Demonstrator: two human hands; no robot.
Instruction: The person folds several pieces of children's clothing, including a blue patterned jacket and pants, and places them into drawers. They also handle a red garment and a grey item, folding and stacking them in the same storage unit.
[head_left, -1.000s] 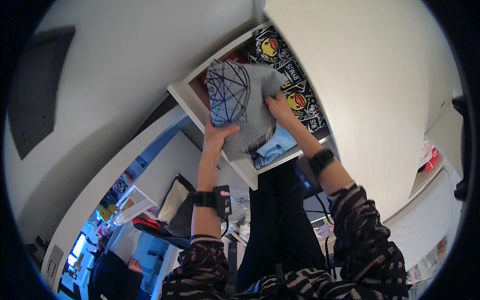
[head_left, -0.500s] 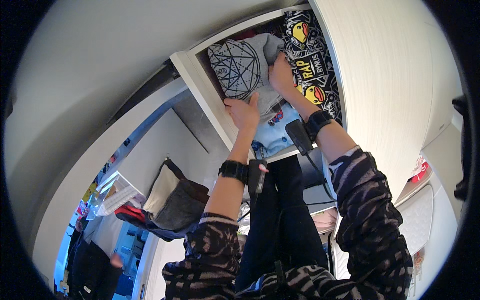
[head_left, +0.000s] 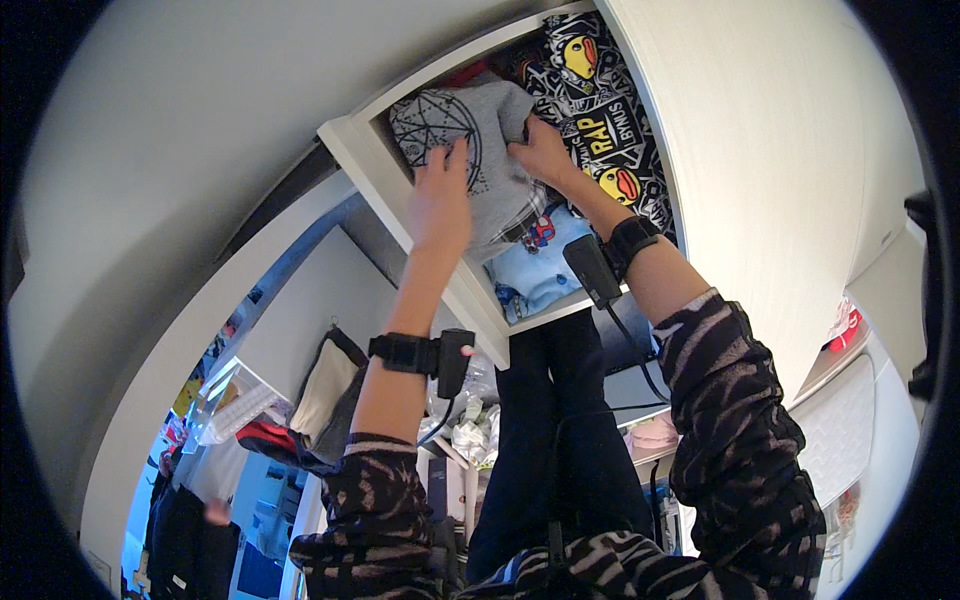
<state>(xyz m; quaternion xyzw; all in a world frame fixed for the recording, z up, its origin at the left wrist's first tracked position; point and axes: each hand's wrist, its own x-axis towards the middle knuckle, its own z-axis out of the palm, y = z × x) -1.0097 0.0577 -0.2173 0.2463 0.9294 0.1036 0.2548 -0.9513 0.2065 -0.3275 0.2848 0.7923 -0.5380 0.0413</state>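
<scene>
We had both hands raised into the upper shelf of a white wardrobe. Our left hand lay flat against the underside of a folded grey shirt with a dark line pattern, its fingers spread and straight, pressing on the cloth rather than closing round it. Our right hand was at the shirt's right edge, its fingers curled into the fabric there, gripping the fold. The grey shirt sat at the front of that shelf, on top of a stack; just under it we could see a strip of checked cloth and below that a light blue garment with a small printed figure. Behind and to the right of the stack stood a black cloth covered with yellow cartoon ducks, touching the shirt's far side. Each wrist carried a black band with a small black box, the left one on the forearm, the right one just below the shelf edge. Dark trousers hung beneath the shelf between our striped sleeves, and a black and cream bag hung further left
</scene>
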